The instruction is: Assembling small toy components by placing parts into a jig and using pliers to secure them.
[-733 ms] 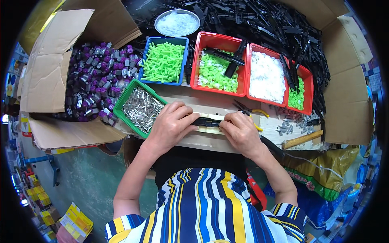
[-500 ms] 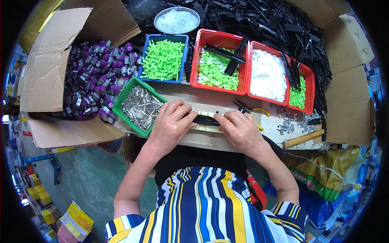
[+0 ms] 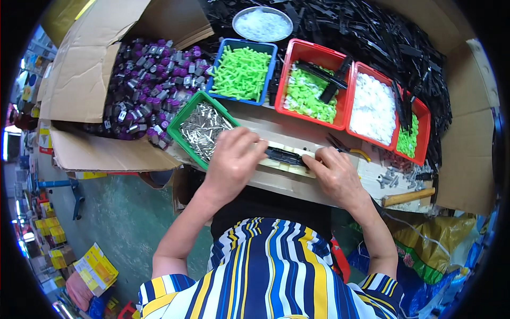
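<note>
While the tabletop [image 3: 255, 122] is stretching beneath the left grip [image 3: 232, 162] and the right grip [image 3: 336, 173], a carton [image 3: 79, 90] is standing well apart, to the left of the left grip, holding purple-and-grey pieces [image 3: 151, 85]. Well beyond both grips, a heap of black pieces [image 3: 366, 32] is covering the far side. Nearer, red bins [image 3: 319, 53] are standing beyond the right grip with green and white pieces inside, and a blue bin [image 3: 234, 99] of green sticks [image 3: 241, 73] is standing beyond the left grip. A green bin [image 3: 186, 149] is sitting just beside the left grip, on its outer side, holding metal pins [image 3: 204, 130]. To the right of the right grip, a wooden handle [image 3: 408, 197] is lying, and pliers [image 3: 361, 154] are lying just beyond that grip.

Between the grips, a cream holder [image 3: 276, 166] is carrying the black part [image 3: 284, 156]. The left grip is bunching its fingers over the part's left end; whether it is pinching anything, I cannot tell. The right grip is resting its thumb at the right end, and its hold is likewise unclear.

This piece seems to be partway along: it is lying in its holder, but finished details are not showing. Judging by the well-filled bins, much is remaining.
</note>
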Demonstrator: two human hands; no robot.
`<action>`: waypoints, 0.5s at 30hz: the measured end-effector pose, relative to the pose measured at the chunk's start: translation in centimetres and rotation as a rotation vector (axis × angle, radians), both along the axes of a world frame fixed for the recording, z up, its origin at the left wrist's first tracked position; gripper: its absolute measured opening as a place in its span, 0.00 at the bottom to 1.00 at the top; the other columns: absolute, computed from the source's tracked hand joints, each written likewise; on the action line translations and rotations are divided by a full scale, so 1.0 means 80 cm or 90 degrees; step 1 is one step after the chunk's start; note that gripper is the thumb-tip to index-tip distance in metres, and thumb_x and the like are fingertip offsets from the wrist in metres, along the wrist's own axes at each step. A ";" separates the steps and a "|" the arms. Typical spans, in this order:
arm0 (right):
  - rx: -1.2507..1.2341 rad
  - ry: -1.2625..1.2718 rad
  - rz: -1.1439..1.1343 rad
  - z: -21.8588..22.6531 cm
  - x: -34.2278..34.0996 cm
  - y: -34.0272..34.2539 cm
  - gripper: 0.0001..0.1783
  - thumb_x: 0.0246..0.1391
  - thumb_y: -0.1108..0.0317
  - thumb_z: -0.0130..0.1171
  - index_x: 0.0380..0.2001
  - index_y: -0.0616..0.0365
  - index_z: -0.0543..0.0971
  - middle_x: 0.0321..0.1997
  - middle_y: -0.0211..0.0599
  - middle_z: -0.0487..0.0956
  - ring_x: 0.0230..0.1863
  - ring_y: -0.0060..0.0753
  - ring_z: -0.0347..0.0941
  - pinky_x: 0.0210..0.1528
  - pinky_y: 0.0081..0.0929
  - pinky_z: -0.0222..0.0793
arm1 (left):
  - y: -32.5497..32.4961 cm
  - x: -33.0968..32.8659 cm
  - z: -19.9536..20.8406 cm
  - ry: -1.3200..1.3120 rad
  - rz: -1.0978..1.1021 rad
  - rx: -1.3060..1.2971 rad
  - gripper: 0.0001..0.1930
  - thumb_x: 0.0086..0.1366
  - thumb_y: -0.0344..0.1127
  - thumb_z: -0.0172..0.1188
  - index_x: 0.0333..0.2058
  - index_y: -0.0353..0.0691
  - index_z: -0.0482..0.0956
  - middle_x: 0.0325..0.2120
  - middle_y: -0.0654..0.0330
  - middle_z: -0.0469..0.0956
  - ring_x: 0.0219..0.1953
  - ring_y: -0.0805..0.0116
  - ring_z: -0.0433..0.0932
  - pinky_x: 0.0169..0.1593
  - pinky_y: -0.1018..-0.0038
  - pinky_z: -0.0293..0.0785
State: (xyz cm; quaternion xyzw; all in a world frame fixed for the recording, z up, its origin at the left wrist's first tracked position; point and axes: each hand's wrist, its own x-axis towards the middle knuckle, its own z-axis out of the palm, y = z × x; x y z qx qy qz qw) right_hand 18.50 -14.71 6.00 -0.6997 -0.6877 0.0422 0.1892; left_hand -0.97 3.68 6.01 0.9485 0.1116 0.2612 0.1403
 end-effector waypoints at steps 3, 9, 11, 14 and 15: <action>0.029 0.002 -0.001 -0.003 0.000 -0.001 0.19 0.47 0.76 0.63 0.45 0.57 0.81 0.36 0.35 0.74 0.39 0.36 0.74 0.38 0.33 0.66 | 0.023 -0.030 0.005 -0.043 0.163 -0.002 0.08 0.53 0.25 0.69 0.34 0.37 0.83 0.34 0.56 0.77 0.45 0.53 0.73 0.48 0.61 0.71; 0.049 0.002 0.004 0.011 0.000 0.014 0.18 0.46 0.77 0.65 0.43 0.57 0.81 0.36 0.34 0.75 0.39 0.36 0.75 0.38 0.33 0.66 | 0.044 -0.044 0.011 0.034 0.229 -0.076 0.07 0.52 0.27 0.70 0.30 0.37 0.82 0.31 0.58 0.74 0.43 0.55 0.72 0.46 0.59 0.67; 0.071 -0.015 0.012 0.019 0.002 0.028 0.17 0.46 0.77 0.65 0.43 0.57 0.81 0.36 0.34 0.76 0.39 0.36 0.75 0.37 0.33 0.66 | 0.045 -0.042 0.007 0.053 0.230 -0.084 0.08 0.51 0.29 0.71 0.29 0.37 0.81 0.32 0.59 0.74 0.43 0.55 0.72 0.45 0.59 0.67; 0.105 -0.032 0.032 0.038 0.003 0.067 0.15 0.48 0.77 0.65 0.42 0.57 0.81 0.36 0.34 0.76 0.39 0.36 0.75 0.37 0.33 0.65 | 0.051 -0.048 0.003 0.042 0.228 -0.082 0.07 0.51 0.28 0.71 0.28 0.37 0.81 0.32 0.59 0.75 0.43 0.55 0.73 0.45 0.59 0.67; 0.117 -0.032 0.045 0.042 0.004 0.083 0.14 0.49 0.76 0.64 0.41 0.56 0.81 0.36 0.34 0.76 0.39 0.36 0.75 0.37 0.33 0.65 | 0.052 -0.050 0.002 0.039 0.228 -0.079 0.07 0.51 0.28 0.71 0.28 0.38 0.81 0.31 0.59 0.76 0.43 0.55 0.73 0.45 0.59 0.67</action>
